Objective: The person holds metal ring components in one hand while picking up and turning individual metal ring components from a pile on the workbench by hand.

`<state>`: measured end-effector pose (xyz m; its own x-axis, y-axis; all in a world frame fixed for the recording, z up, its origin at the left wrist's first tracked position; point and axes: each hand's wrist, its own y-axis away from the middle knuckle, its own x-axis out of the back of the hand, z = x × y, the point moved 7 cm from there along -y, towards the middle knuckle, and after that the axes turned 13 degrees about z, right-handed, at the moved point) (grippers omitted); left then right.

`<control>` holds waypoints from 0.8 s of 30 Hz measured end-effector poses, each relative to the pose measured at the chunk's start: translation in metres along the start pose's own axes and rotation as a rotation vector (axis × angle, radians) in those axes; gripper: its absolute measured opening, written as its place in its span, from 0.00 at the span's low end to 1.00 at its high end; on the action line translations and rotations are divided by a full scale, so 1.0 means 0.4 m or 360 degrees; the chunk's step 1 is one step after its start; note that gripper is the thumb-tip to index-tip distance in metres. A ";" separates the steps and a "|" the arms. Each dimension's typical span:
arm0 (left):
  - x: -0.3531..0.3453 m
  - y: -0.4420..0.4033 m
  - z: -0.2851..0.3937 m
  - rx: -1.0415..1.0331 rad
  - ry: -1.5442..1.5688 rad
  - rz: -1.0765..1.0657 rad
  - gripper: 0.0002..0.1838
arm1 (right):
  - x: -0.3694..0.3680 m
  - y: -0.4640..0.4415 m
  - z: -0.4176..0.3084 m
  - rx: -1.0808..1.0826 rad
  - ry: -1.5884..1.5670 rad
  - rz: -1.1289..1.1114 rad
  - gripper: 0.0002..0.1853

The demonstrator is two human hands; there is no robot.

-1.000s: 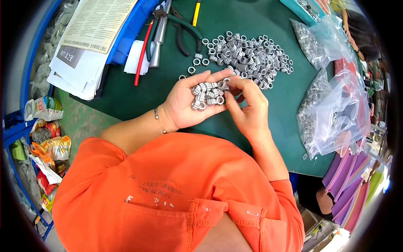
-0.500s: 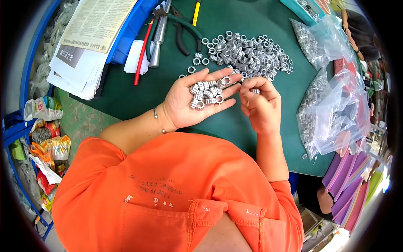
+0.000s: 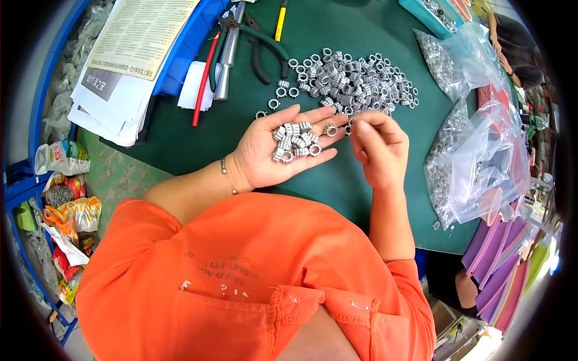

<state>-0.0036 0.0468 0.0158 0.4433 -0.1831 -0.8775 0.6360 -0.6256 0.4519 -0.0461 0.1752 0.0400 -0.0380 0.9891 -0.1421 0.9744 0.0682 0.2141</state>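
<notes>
My left hand [image 3: 263,151] is open, palm up, with its fingers spread. Several small, notched metal rings [image 3: 293,142] lie in a heap on its palm, and a single ring [image 3: 330,129] rests farther out on the fingers. Close to those fingertips, my right hand [image 3: 381,147] is closed with thumb and fingers pressed together. Whether a ring sits inside its grip is hidden. A small ring shows near its fingertips, but I cannot tell what supports it. Behind both hands, a large pile of the same rings [image 3: 355,81] covers part of the green table [image 3: 337,27].
Green-handled pliers [image 3: 265,37], a metal rod [image 3: 224,75], a red pen [image 3: 198,102] and a yellow pen [image 3: 281,21] lie at the back left. Papers [image 3: 105,114] rest beside a blue tray [image 3: 176,72]. Plastic bags of rings [image 3: 442,162] stand at right. Another person [image 3: 512,51] is beyond.
My right hand has shifted slightly right, and its fingers have drawn together. The ring seen inside it earlier is out of sight. My left hand stays nearly still; rings on it have shifted.
</notes>
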 end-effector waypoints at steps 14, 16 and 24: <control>-0.004 0.003 0.008 -0.0044 0.0052 -0.0048 0.30 | -0.013 0.017 0.034 -0.0235 -0.0292 -0.0112 0.08; -0.004 0.001 0.005 -0.0031 0.0067 -0.0038 0.30 | -0.011 0.020 0.035 -0.0251 -0.0312 -0.0128 0.08; -0.001 0.006 0.013 -0.0091 0.0029 -0.0041 0.30 | -0.023 0.034 0.014 0.0008 -0.0009 -0.0139 0.06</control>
<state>-0.0057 0.0416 0.0165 0.4377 -0.1533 -0.8859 0.6819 -0.5857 0.4382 -0.0313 0.1663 0.0390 -0.1216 0.9787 -0.1657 0.9686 0.1534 0.1957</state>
